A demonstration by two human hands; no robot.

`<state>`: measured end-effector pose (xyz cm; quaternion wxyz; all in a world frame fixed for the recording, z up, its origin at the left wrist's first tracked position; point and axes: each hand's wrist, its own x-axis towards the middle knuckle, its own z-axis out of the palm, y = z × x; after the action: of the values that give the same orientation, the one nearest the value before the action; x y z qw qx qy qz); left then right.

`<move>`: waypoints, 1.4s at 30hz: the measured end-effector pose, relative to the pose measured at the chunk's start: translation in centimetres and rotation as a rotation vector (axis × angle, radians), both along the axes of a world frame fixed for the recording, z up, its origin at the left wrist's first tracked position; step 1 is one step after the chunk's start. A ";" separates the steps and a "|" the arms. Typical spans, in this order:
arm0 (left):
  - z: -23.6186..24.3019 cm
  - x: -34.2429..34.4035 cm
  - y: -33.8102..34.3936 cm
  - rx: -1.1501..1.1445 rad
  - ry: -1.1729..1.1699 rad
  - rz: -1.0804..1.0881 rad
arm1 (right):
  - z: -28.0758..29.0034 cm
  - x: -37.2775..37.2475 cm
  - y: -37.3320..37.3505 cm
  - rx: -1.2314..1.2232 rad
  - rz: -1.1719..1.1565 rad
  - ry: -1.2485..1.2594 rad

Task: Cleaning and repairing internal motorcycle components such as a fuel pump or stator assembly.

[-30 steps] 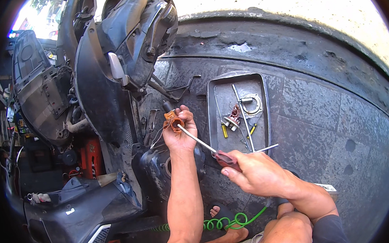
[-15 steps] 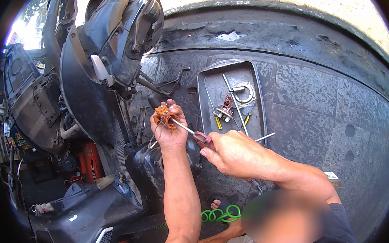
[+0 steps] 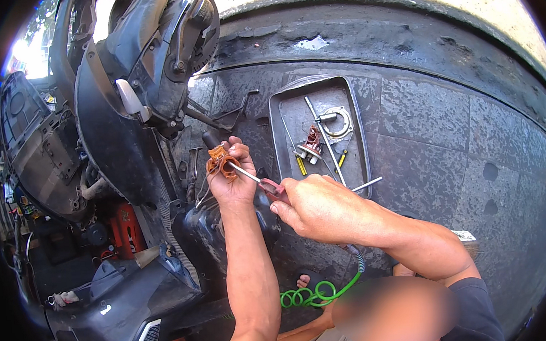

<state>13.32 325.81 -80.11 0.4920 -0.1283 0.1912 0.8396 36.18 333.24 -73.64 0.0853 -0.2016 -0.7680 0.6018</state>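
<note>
In my left hand [image 3: 236, 178], palm up with the fingers curled, lies an orange-brown plastic part [image 3: 218, 156] with a round opening and thin wires trailing from it. My right hand [image 3: 309, 204] is wrapped round the red handle of a screwdriver [image 3: 246, 174]. Its metal shaft slants up to the left, and the tip is at the part's round opening; how deep it goes, I cannot tell. Just beyond my left fingers shows a dark cylinder [image 3: 211, 138], partly hidden by the hand.
A grey tray [image 3: 362, 135] on the stone-tiled floor holds a metal ring, rods, yellow-handled tools and a part with reddish wires. Along the left stands a partly stripped black scooter [image 3: 106, 111]. A green coiled hose [image 3: 319, 293] runs below my arms, by a sandalled foot [image 3: 304, 281].
The orange-brown part has turned in my left hand, so its round opening now shows more plainly at the screwdriver's tip. The whole view has shifted slightly.
</note>
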 end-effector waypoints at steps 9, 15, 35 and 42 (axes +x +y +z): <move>1.2 0.1 0.4 -0.049 0.301 0.053 | 0.9 -0.2 1.0 -0.010 0.060 -0.064; 0.0 0.7 1.1 -0.302 0.599 0.056 | -3.0 1.1 0.8 -0.504 0.033 -0.037; -0.3 -1.4 2.6 -0.303 0.759 0.141 | -7.9 -2.1 0.9 -0.664 0.025 0.086; -3.7 -5.5 3.8 -0.468 0.770 0.106 | -10.0 -5.6 1.3 -0.620 0.005 0.054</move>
<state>7.86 329.63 -83.78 0.2992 0.0760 0.5382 0.7842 30.59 334.56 -83.64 0.0386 -0.2001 -0.5457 0.8128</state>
